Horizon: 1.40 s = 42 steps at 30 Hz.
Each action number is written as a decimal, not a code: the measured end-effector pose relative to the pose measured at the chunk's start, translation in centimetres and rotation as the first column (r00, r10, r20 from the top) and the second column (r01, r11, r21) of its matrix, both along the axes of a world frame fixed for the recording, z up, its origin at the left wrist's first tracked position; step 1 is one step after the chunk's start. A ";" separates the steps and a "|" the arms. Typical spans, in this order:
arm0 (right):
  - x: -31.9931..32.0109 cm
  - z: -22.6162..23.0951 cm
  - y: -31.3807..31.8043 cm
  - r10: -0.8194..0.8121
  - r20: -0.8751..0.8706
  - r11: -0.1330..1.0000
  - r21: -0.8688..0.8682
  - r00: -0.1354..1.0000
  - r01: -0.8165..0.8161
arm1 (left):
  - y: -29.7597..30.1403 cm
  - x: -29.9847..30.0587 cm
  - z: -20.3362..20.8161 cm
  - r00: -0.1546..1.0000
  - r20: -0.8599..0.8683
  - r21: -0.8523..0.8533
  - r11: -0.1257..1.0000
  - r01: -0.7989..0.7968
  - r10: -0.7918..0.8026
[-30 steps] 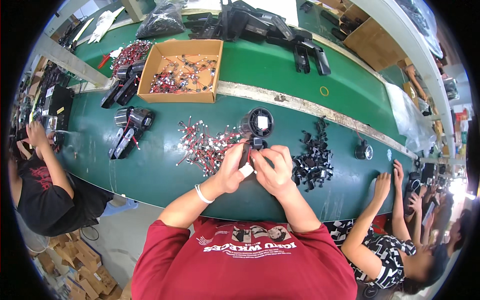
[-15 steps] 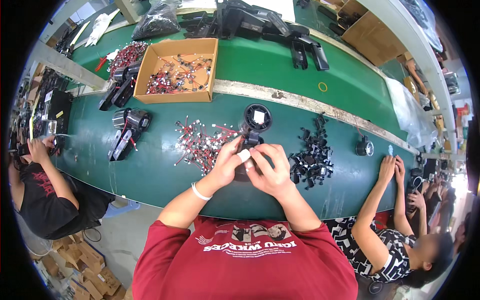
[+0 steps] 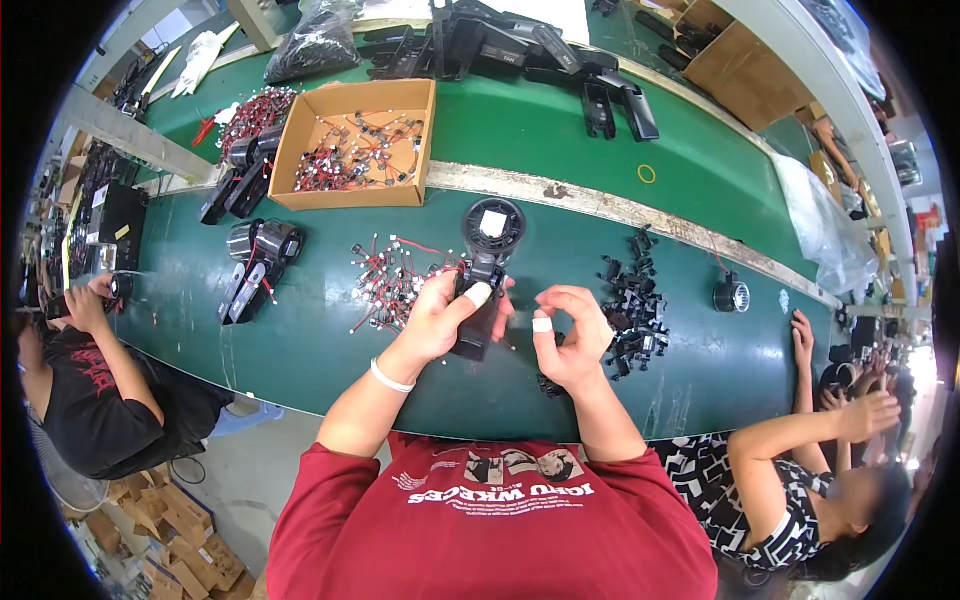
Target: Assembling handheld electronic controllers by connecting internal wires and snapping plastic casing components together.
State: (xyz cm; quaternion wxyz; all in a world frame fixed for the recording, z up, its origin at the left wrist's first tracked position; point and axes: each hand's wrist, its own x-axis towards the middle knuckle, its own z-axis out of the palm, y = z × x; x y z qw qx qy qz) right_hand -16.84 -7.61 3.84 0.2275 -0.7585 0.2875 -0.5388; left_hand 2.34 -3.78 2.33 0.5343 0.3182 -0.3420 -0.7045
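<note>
My left hand (image 3: 447,315) is wrapped round the black handle (image 3: 473,335) of a handheld fan, its thumb lying on top near the neck. The round fan head (image 3: 494,226) points away from me, with a white square at its centre. To the right, my right hand (image 3: 575,338) is apart from the fan, fingers curved and a gap between thumb and forefinger; nothing shows in it. White covers sit on both thumbs. Beside my left hand lies a pile of small red-wired connectors (image 3: 385,285). Small black plastic parts (image 3: 637,310) are heaped beyond my right hand, several of them partly behind it.
A cardboard box (image 3: 350,200) of wired parts stands at the back left, near more fan bodies (image 3: 262,250). A small round motor unit (image 3: 731,294) rests at right. Black housings (image 3: 560,55) lie on the far green belt. Co-workers sit on both sides.
My right hand has left the fan and moved right. The fan has shifted slightly left in my left hand. The co-worker at right has lifted one arm off the table.
</note>
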 end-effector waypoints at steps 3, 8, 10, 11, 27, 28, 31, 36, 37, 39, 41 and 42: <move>0.2 0.0 0.1 0.009 -0.028 1.000 -0.013 1.000 -0.010 | 0.1 -0.1 -0.1 1.000 -0.001 -0.017 1.000 -0.006 0.006; 0.3 -0.3 0.0 -0.007 -0.033 1.000 0.024 0.999 0.008 | -0.3 -0.7 0.1 0.999 0.039 0.021 1.000 0.013 -0.014; 0.0 -0.4 -0.1 -0.055 0.012 0.992 0.114 0.998 0.053 | 0.1 -0.7 0.1 0.998 -0.029 0.037 0.998 0.053 -0.052; -0.2 -0.6 -0.2 -0.065 0.037 0.981 0.184 0.997 0.057 | 0.1 -0.7 0.2 0.991 -0.097 0.048 0.994 0.094 -0.089; -8.9 3.9 -3.4 -0.024 -0.680 0.944 0.225 0.733 0.240 | 0.0 -0.2 0.3 0.987 -0.046 0.066 0.986 -0.152 0.155; -8.6 4.1 -3.0 -0.017 -0.700 0.962 0.184 0.714 0.203 | -0.1 -0.9 0.3 0.974 0.026 0.092 0.970 -0.225 0.224; -7.3 4.3 -1.1 0.092 -0.700 0.971 0.222 0.708 0.093 | -0.3 -0.8 0.1 0.969 0.053 0.089 0.966 -0.244 0.240; -5.7 4.1 1.2 0.214 -0.839 0.954 0.289 0.500 0.077 | -0.2 -0.9 0.0 0.972 0.020 0.087 0.968 -0.236 0.235; -5.5 3.9 1.4 0.214 -0.838 0.954 0.289 0.501 0.077 | -0.2 -1.3 0.0 0.964 0.042 0.083 0.961 -0.265 0.262; -5.4 3.4 1.5 0.241 -0.842 0.949 0.309 0.482 0.065 | -0.1 -1.5 0.0 0.953 0.056 0.079 0.950 -0.303 0.299; -5.4 3.2 1.6 0.250 -0.841 0.948 0.314 0.480 0.057 | -0.1 -1.3 -0.1 0.955 0.019 0.093 0.951 -0.295 0.295; -5.3 3.1 1.6 0.260 -0.840 0.946 0.320 0.476 0.048 | -0.1 -1.2 -0.2 0.957 -0.018 0.107 0.952 -0.287 0.291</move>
